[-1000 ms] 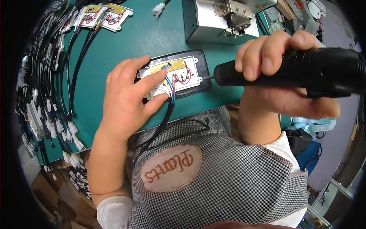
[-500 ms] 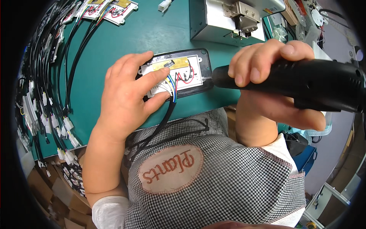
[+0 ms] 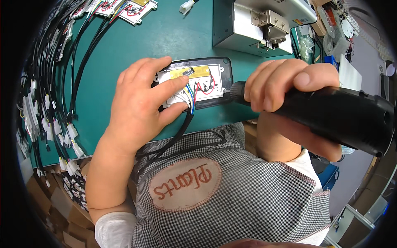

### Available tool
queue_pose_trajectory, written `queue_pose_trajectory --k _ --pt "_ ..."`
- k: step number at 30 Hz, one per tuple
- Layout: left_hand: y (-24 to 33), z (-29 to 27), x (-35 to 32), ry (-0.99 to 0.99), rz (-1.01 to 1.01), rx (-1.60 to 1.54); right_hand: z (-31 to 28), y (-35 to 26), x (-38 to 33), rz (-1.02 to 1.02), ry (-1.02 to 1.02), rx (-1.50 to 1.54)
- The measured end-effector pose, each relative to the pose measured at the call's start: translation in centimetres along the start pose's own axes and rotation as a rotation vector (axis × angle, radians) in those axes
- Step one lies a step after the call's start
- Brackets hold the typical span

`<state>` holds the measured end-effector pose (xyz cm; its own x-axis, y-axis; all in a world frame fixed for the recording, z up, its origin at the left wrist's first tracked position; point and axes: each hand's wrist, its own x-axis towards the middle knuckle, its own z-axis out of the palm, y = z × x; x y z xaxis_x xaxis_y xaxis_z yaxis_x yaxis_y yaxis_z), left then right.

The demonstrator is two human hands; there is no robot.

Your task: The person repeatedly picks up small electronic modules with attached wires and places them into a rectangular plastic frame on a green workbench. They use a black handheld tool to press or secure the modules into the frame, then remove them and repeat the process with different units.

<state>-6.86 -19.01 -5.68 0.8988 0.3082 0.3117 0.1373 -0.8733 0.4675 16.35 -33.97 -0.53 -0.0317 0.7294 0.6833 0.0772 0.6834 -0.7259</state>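
Observation:
A white circuit board [image 3: 218, 79] with a yellow strip [image 3: 201, 72] and thin coloured wires lies inside a shallow black casing [image 3: 228, 70] on the table. My left hand [image 3: 138, 93] grips it from the left, its index finger and thumb pressing on the board and the other fingers at the far edge. A black cable [image 3: 182, 129] runs from the wires toward my lap. My right hand [image 3: 285, 80] is wrapped around a black electric screwdriver [image 3: 343, 113]. The driver's tip meets the small tab at the board's right end; whether a screw is there cannot be made out.
Bundled black cables with white connectors [image 3: 72, 130] cover the left side. More wired boards [image 3: 134, 14] lie at the far left, and a loose white connector [image 3: 187, 6] at the back. A metal box machine [image 3: 252, 31] stands beyond the casing. The green table's [image 3: 120, 41] near edge borders my apron.
The screwdriver's rear end has swung down toward me, while its tip stays at the board's right tab. My left hand keeps its hold; the view has shifted slightly.

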Motion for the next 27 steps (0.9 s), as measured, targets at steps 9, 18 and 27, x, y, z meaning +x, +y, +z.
queue_pose_trajectory --k 9,18,27 --pt "0.0 0.1 0.3 0.005 -0.006 0.009 -1.2 -0.7 -0.2 -0.078 0.252 0.056" --pt "0.5 0.0 0.6 -0.006 0.003 0.023 -7.2 -5.1 2.4 -0.145 0.521 -0.145" --pt "0.5 -0.1 0.7 -0.008 0.013 0.015 -6.9 -3.7 2.3 -0.060 0.358 -0.075"
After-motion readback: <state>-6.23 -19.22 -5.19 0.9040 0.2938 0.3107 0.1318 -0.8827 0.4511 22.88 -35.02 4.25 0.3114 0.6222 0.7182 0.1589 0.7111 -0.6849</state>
